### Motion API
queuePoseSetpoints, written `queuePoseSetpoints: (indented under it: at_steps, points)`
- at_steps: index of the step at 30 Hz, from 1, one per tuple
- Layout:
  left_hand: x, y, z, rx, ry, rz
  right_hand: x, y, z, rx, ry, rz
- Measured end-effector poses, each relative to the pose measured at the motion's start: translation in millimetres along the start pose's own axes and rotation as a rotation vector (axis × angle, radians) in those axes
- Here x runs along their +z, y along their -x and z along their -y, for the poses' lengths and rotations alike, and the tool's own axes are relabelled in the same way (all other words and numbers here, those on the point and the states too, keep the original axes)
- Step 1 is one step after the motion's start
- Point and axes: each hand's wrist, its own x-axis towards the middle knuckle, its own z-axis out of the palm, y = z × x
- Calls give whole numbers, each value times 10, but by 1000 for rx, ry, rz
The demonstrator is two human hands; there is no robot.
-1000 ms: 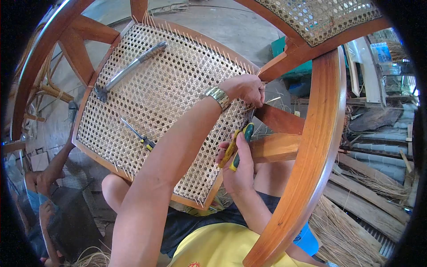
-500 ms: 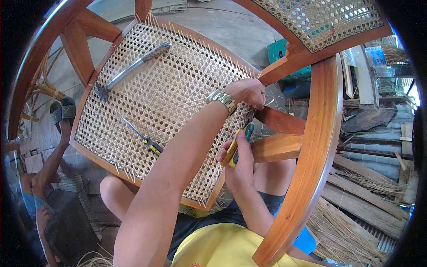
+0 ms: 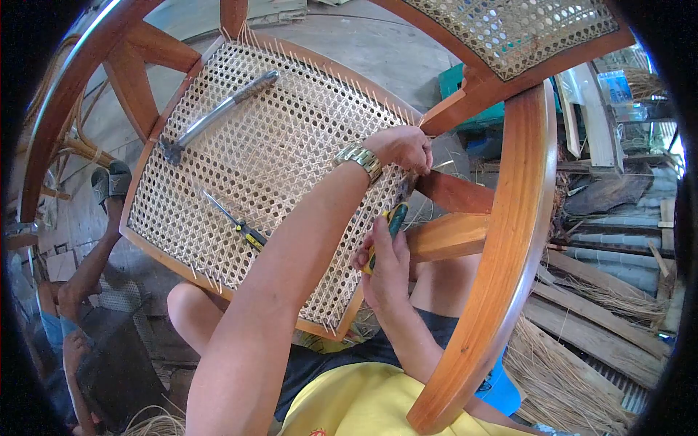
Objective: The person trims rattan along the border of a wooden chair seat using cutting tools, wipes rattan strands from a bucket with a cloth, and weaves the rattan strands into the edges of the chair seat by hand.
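A wooden chair's woven cane seat (image 3: 247, 145) lies before me, with loose strand ends sticking up along its edges. My left hand (image 3: 406, 151), with a watch on its wrist, is closed at the seat's right edge near the back corner. A thin cane strand (image 3: 445, 174) shows beside its fingers, which are partly hidden. Just below, my right hand (image 3: 387, 265) grips pliers (image 3: 397, 219) with yellow and green handles. Their jaws point up toward my left hand, and the jaw tips are hard to make out.
A hammer (image 3: 218, 116) and a yellow-and-black screwdriver (image 3: 234, 221) lie on the seat. The chair's curved armrest (image 3: 520, 240) rises on my right, the cane backrest (image 3: 538, 36) at upper right. Another person's leg (image 3: 94, 254) is at far left. Planks and fibre bundles (image 3: 563, 370) lie right.
My right hand has closed further around the pliers, and their handles appear nearer each other. My left hand stays almost in place. The view has shifted slightly.
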Motion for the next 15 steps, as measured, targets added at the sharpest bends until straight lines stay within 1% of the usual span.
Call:
queuePoseSetpoints:
  at_steps: [1, 3, 4, 5, 6, 7, 8, 9, 11, 13, 15]
  points:
    - [15, -11, 13, 7, 8, -23, -34, 56, 15, -2, -4, 2]
    - [3, 39, -12, 12, 10, -50, -169, 248, 72, 1, 254, 215]
    - [-29, 88, -29, 57, -25, -77, -258, 380, 105, -2, 250, 223]
    - [-68, 145, -52, 103, -59, -106, -373, 538, 156, 17, 502, 351]
    - [-98, 226, -67, 102, -70, -111, -484, 675, 233, 32, 753, 477]
    - [-124, 345, -68, 63, -23, -112, -553, 798, 370, 24, 747, 486]
    - [-161, 473, -51, 22, 23, -113, -617, 929, 545, 12, 974, 617]
    - [-167, 565, 86, 43, 0, -121, -753, 1035, 683, -4, 1200, 747]
    - [-324, 1193, -238, -155, -14, -197, -1418, 1171, 813, 287, 876, 782]
    - [-304, 1828, -292, -233, 90, -322, -1577, 1341, 1326, 216, 882, 771]
    - [-178, 2454, -441, -281, 80, -430, -1871, 1400, 1482, 172, 754, 522]
